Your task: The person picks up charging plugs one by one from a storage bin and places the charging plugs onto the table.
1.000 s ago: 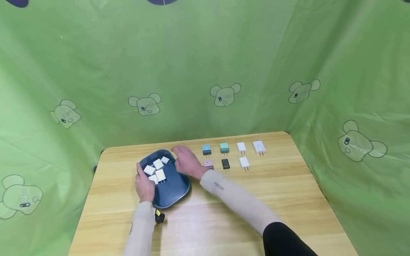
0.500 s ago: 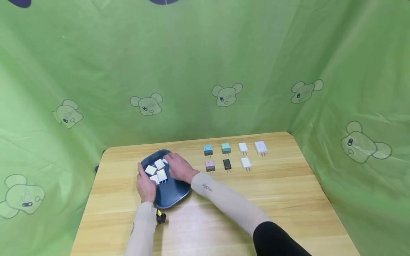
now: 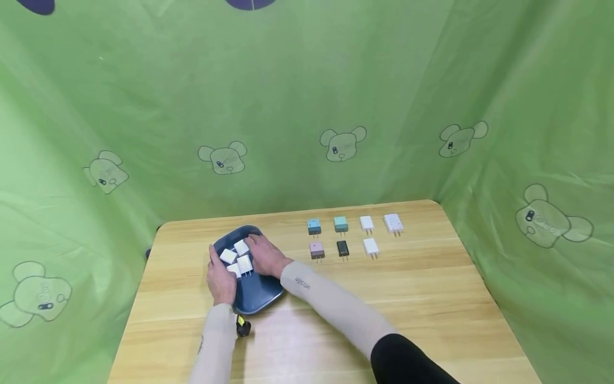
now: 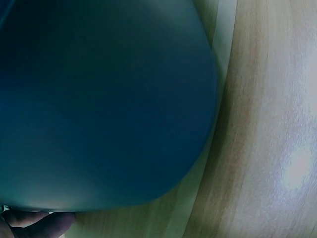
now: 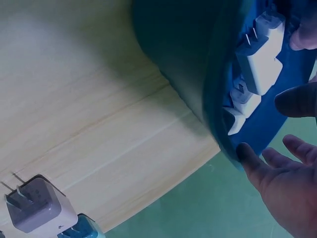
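A dark blue plastic tray (image 3: 256, 301) stands at the left of the table, with several white plug chargers (image 3: 245, 264) inside. My left hand (image 3: 221, 280) grips its left rim, the thumb over the inner side. In the left wrist view the wall of the tray (image 4: 124, 114) fills most of the picture. My right hand (image 3: 266, 257) reaches over the tray's far right side, beside the chargers. In the right wrist view its thumb (image 5: 297, 101) and index finger are spread apart, the index fingertip right at the rim. A small white charger (image 5: 234, 120) lies near that gap.
Right of the tray, two rows of chargers lie on the table: a blue one (image 3: 314, 226), a green one (image 3: 340, 224), a pink one (image 3: 316, 249), a black one (image 3: 342, 248) and some white ones (image 3: 371, 246). A green curtain (image 3: 288, 176) hangs behind the table.
My right hand has moved from the tray's far right rim inward and slightly down over the tray, and now covers the small white charger in the head view. My left hand keeps its hold.
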Motion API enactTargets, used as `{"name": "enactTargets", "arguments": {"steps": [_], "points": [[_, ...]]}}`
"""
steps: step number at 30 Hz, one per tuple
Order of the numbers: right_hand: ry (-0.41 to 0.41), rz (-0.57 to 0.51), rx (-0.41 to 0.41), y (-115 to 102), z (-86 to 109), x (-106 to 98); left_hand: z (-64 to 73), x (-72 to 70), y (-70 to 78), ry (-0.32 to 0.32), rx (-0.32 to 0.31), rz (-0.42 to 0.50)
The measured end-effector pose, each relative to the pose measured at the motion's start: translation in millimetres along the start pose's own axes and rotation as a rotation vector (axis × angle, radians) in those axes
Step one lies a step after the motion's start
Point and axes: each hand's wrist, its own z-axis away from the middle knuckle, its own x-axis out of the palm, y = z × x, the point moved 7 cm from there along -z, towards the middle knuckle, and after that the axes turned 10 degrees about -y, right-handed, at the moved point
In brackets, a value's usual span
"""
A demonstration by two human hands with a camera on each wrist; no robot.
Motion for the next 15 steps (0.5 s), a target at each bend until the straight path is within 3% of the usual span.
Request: {"name": "enactTargets", "arguments": {"steps": [9, 15], "points": [[-0.091, 0.087, 0.038, -3, -6.7, 18, -0.5, -0.4, -0.9, 0.010, 0.006, -0.003], [-0.153, 0.023, 0.051, -8, -5.5, 29, -1.1, 0.8, -2.0, 0.019, 0.011, -0.013]]}}
